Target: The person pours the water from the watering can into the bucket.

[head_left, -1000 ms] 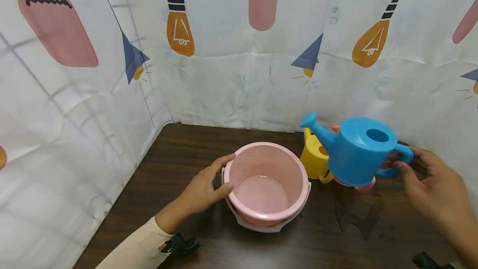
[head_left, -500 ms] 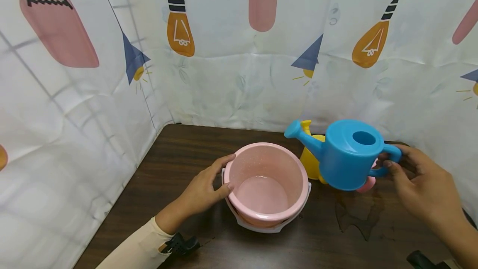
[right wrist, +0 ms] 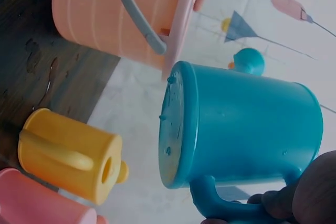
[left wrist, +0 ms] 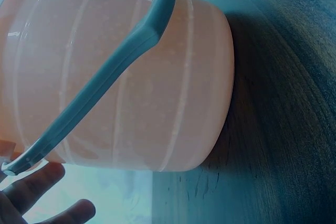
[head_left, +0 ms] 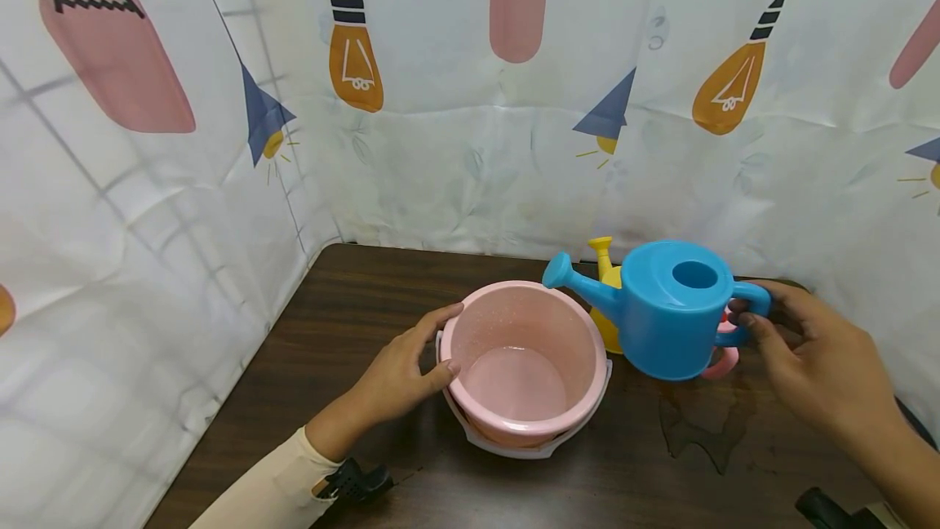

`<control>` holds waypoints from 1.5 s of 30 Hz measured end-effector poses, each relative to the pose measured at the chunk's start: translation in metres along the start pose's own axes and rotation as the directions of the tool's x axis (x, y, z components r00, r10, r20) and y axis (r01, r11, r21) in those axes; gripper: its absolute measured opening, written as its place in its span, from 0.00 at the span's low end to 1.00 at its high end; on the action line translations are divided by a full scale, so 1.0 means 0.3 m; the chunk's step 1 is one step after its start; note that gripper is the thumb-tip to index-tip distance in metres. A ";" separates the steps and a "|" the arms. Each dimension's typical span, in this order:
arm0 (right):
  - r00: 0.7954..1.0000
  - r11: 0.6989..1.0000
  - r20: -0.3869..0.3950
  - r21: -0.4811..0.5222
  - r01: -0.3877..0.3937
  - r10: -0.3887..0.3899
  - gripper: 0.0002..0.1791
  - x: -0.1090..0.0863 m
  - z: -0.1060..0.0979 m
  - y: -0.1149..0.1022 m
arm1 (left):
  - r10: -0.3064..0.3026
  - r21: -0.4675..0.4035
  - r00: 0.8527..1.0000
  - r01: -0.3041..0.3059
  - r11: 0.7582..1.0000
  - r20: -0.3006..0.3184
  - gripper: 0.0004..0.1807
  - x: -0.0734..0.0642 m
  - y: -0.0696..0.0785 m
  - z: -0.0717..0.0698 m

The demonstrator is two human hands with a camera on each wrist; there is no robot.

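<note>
The blue watering can [head_left: 664,333] is held aloft beside the pink bucket [head_left: 521,321], its handle [head_left: 756,293] gripped by the curled fingers of the right hand [head_left: 826,362]; it may be judged stiff and light unless filled, slippery where its base [right wrist: 174,124] is beaded with drops, and best grasped by that handle. The bucket's rim [head_left: 523,426] is touched by the left hand [head_left: 396,370], thumb and fingers spread, with the yellow watering can [right wrist: 68,148] standing behind on the table [head_left: 382,292].
</note>
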State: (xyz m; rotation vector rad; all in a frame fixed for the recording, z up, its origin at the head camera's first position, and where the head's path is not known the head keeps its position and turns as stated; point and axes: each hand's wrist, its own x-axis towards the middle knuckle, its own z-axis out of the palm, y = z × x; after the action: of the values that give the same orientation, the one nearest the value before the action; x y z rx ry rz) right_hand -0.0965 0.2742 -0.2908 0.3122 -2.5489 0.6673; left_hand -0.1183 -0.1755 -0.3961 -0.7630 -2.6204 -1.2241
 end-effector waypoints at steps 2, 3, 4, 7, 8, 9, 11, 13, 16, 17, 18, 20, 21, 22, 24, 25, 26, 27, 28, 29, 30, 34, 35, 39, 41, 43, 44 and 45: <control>1.000 1.000 0.001 0.003 0.008 -0.008 0.21 0.003 -0.001 -0.005 | 0.002 0.008 1.000 -0.002 1.000 -0.005 0.39 0.000 0.002 0.000; 1.000 1.000 0.003 0.005 0.013 -0.013 0.21 0.005 -0.001 -0.007 | 0.002 0.010 1.000 -0.002 1.000 -0.007 0.39 0.000 0.003 0.000; 1.000 1.000 0.004 0.009 0.015 -0.015 0.21 0.006 -0.001 -0.008 | 0.005 0.012 1.000 -0.005 1.000 -0.009 0.39 0.000 0.003 0.000; 1.000 1.000 0.012 0.017 0.017 -0.018 0.22 0.010 -0.003 -0.010 | 0.010 0.015 1.000 -0.010 1.000 -0.011 0.39 -0.001 0.002 0.001; 1.000 1.000 0.013 0.019 0.019 -0.019 0.22 0.011 -0.003 -0.011 | 0.012 0.015 1.000 -0.012 1.000 -0.010 0.39 -0.001 0.000 0.001; 1.000 1.000 0.013 0.021 0.023 -0.023 0.22 0.011 -0.003 -0.012 | 0.015 0.016 1.000 -0.015 1.000 -0.010 0.39 -0.001 -0.002 0.002; 0.999 0.999 0.015 0.026 0.028 -0.029 0.23 0.012 -0.002 -0.014 | 0.015 0.017 1.000 -0.015 1.000 -0.010 0.39 -0.002 -0.004 0.003; 0.999 0.999 0.010 0.031 0.039 -0.040 0.23 0.013 -0.001 -0.017 | 0.011 0.019 1.000 -0.010 1.000 -0.009 0.39 -0.002 -0.004 0.003; 0.999 0.998 0.006 0.033 0.050 -0.051 0.23 0.016 0.002 -0.020 | 0.001 0.018 1.000 -0.001 1.000 -0.009 0.39 -0.001 0.001 0.000; 0.999 0.998 0.005 0.034 0.053 -0.054 0.23 0.017 0.002 -0.021 | -0.002 0.018 1.000 0.003 1.000 -0.009 0.39 0.000 0.002 -0.001; 0.998 0.998 0.007 0.034 0.056 -0.056 0.23 0.019 0.002 -0.022 | -0.003 0.018 1.000 0.003 1.000 -0.009 0.39 0.000 0.002 -0.001; 0.998 0.998 0.011 0.036 0.060 -0.061 0.24 0.021 0.002 -0.026 | -0.001 0.017 1.000 0.001 1.000 -0.009 0.39 0.000 0.002 -0.001; 0.998 0.997 0.014 0.039 0.061 -0.061 0.24 0.023 0.001 -0.027 | 0.000 0.017 1.000 0.000 1.000 -0.009 0.39 0.000 0.001 -0.001; 0.998 0.997 0.018 0.041 0.062 -0.063 0.24 0.024 0.000 -0.029 | 0.002 0.016 1.000 -0.002 1.000 -0.009 0.39 0.000 0.000 -0.001; 0.998 0.997 0.026 0.044 0.064 -0.065 0.24 0.027 -0.002 -0.034 | 0.004 0.016 1.000 -0.004 1.000 -0.009 0.39 0.000 -0.002 0.000; 0.997 0.997 0.027 0.043 0.066 -0.068 0.24 0.029 -0.003 -0.037 | 0.005 0.015 1.000 -0.005 1.000 -0.009 0.39 0.000 -0.002 0.000; 0.997 0.997 0.029 0.041 0.068 -0.069 0.24 0.030 -0.004 -0.040 | 0.005 0.014 1.000 -0.005 1.000 -0.009 0.39 0.000 -0.002 0.000; 0.997 0.997 0.031 0.040 0.071 -0.072 0.25 0.032 -0.005 -0.043 | 0.004 0.014 1.000 -0.004 1.000 -0.010 0.39 0.000 -0.002 0.000; 0.996 0.996 0.031 0.038 0.076 -0.078 0.25 0.033 -0.006 -0.046 | 0.003 0.014 1.000 -0.002 1.000 -0.010 0.39 0.000 -0.002 0.000; 0.996 0.996 0.031 0.036 0.084 -0.085 0.25 0.035 -0.006 -0.049 | 0.001 0.014 1.000 -0.001 1.000 -0.010 0.39 0.000 -0.001 -0.001; 0.995 0.995 0.030 0.034 0.091 -0.092 0.25 0.036 -0.006 -0.052 | -0.002 0.014 1.000 0.002 1.000 -0.010 0.39 0.001 -0.001 -0.001; 0.991 0.992 0.030 0.029 0.126 -0.127 0.25 0.043 -0.006 -0.062 | -0.012 0.010 1.000 0.012 1.000 -0.004 0.39 0.001 -0.003 -0.002; 0.990 0.990 0.030 0.024 0.137 -0.138 0.25 0.045 -0.006 -0.063 | -0.014 0.008 1.000 0.014 1.000 -0.002 0.39 0.001 -0.004 -0.001; 0.985 0.985 0.024 0.013 0.172 -0.173 0.26 0.049 -0.006 -0.067 | -0.009 0.004 1.000 0.009 1.000 0.004 0.39 0.000 -0.010 0.001; 0.981 0.982 0.018 0.010 0.191 -0.191 0.27 0.049 -0.005 -0.069 | -0.009 0.001 1.000 0.009 1.000 0.006 0.39 0.000 -0.010 0.000; 0.978 0.978 0.015 0.015 0.206 -0.206 0.28 0.051 -0.005 -0.072 | -0.010 -0.003 1.000 0.010 1.000 0.006 0.39 0.000 -0.008 -0.001; 0.977 0.977 0.015 0.014 0.215 -0.215 0.28 0.052 -0.004 -0.074 | -0.010 -0.005 1.000 0.010 1.000 0.006 0.39 0.000 -0.006 -0.002; 0.975 0.975 0.018 0.015 0.222 -0.223 0.29 0.054 -0.004 -0.075 | -0.008 -0.006 1.000 0.008 1.000 0.005 0.39 0.000 -0.005 -0.002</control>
State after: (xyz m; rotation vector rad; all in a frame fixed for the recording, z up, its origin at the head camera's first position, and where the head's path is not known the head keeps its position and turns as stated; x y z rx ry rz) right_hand -0.1024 0.2540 -0.2727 0.6016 -2.4791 0.5980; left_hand -0.1191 -0.1769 -0.3967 -0.7583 -2.6280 -1.2345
